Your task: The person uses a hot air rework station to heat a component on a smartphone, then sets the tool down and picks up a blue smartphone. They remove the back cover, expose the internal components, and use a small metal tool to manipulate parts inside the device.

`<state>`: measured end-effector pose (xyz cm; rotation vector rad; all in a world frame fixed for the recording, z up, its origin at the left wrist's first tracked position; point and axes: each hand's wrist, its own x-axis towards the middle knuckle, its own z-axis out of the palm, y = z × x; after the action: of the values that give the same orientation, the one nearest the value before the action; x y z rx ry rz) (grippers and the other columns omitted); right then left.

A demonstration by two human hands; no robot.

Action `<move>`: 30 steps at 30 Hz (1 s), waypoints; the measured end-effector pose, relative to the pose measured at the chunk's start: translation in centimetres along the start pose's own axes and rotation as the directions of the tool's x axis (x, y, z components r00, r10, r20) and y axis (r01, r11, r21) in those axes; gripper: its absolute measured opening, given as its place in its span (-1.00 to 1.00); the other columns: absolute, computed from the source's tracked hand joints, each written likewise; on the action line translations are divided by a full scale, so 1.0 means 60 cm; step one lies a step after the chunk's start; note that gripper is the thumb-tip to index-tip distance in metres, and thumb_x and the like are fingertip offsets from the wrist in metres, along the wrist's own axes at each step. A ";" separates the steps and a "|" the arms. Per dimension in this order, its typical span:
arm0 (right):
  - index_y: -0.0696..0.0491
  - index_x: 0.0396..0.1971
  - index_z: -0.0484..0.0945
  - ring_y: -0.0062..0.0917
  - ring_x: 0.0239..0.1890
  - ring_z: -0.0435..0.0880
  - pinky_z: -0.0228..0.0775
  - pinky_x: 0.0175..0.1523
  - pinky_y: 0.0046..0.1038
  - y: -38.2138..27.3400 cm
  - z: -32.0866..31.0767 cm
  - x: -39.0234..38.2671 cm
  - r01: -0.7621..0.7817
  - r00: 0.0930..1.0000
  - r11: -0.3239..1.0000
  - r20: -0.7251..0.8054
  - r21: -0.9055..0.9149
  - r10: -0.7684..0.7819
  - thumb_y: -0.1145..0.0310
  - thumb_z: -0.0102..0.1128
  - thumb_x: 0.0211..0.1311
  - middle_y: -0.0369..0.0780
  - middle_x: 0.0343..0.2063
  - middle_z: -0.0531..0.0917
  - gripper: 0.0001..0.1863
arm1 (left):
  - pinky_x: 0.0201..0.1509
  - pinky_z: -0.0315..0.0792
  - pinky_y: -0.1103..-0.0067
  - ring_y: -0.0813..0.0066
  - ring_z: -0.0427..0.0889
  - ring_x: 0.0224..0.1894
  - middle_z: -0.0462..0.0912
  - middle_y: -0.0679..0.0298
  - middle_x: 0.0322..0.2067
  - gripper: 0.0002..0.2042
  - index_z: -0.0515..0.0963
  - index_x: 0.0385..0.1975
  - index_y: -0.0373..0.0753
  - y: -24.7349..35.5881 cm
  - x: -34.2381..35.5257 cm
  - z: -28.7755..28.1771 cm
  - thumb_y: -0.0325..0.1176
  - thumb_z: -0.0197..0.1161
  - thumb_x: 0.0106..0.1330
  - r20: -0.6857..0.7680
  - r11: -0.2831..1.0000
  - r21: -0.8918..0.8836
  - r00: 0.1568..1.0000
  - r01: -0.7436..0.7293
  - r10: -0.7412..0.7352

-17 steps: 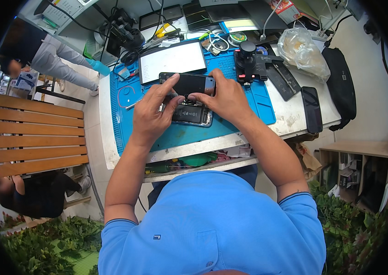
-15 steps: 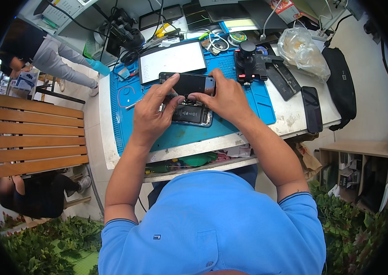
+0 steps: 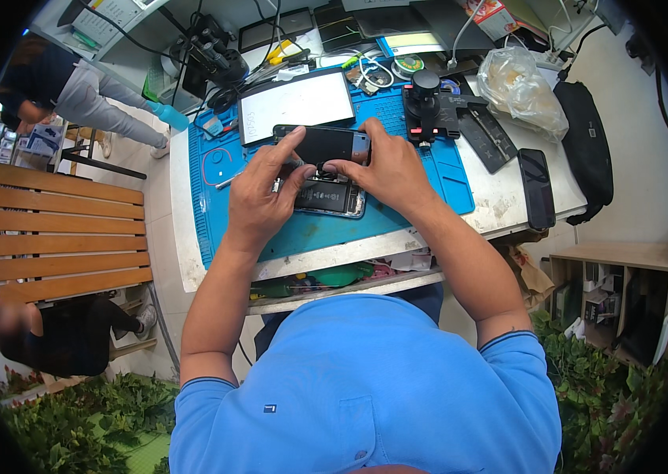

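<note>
A black phone screen (image 3: 327,144) is held up at a tilt above an opened phone body (image 3: 332,197) lying on the blue work mat (image 3: 286,246). The body's dark battery faces up and its lower edge is bare. My left hand (image 3: 261,188) is closed on the screen's left end, index finger at its upper edge and thumb low beside the gap. On the right end, my right hand (image 3: 391,170) grips with its thumb bent in under the screen. Small parts between the thumbs are too fine to make out.
Behind the screen lies a white-topped panel (image 3: 298,107). A black clamp-like fixture (image 3: 426,110) stands to the right, near a dark phone (image 3: 537,189), a plastic bag (image 3: 519,87) and a black case (image 3: 587,154). Two people are at the left, by a slatted wooden bench (image 3: 65,229).
My hands, the screen and the phone body show almost no movement. At the far left, the seated person's hand has moved away from their head.
</note>
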<state>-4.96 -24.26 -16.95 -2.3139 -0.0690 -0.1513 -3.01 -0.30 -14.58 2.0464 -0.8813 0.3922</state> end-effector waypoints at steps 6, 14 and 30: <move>0.19 0.01 0.47 -0.10 -0.31 0.93 0.75 -0.18 -0.17 0.000 0.000 0.000 0.005 1.000 1.000 -0.004 -0.004 -0.005 -0.21 0.68 0.18 -0.02 -0.38 0.88 -0.18 | -0.07 0.78 0.54 0.49 0.77 -0.10 0.77 0.18 -0.09 -0.39 0.62 0.43 -0.17 -0.001 -0.001 -0.001 -0.55 0.56 0.36 0.009 1.000 0.005 1.000 0.015 -0.015; 0.18 0.01 0.47 -0.10 -0.31 0.93 0.75 -0.18 -0.17 -0.003 -0.001 -0.001 0.000 1.000 1.000 -0.010 -0.004 0.000 -0.19 0.69 0.18 -0.01 -0.39 0.88 -0.20 | -0.07 0.75 0.49 0.40 0.78 -0.13 0.77 0.15 -0.11 -0.37 0.62 0.43 -0.14 0.003 0.007 -0.009 -0.61 0.55 0.32 0.078 0.998 0.023 0.996 -0.052 0.050; 0.16 -0.01 0.48 -0.13 -0.30 0.92 0.72 -0.19 -0.19 -0.001 0.001 -0.001 -0.003 1.000 1.000 -0.021 -0.005 0.003 -0.15 0.70 0.18 -0.03 -0.40 0.86 -0.24 | 0.02 0.71 0.42 0.35 0.80 -0.11 0.81 0.17 -0.07 -0.36 0.56 0.51 -0.07 0.020 0.024 -0.012 -0.56 0.48 0.41 0.120 0.998 -0.043 0.992 0.049 -0.043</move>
<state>-5.00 -24.15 -16.94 -2.3165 -0.0541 -0.1742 -2.84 -0.84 -12.68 2.0607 -0.9044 0.2239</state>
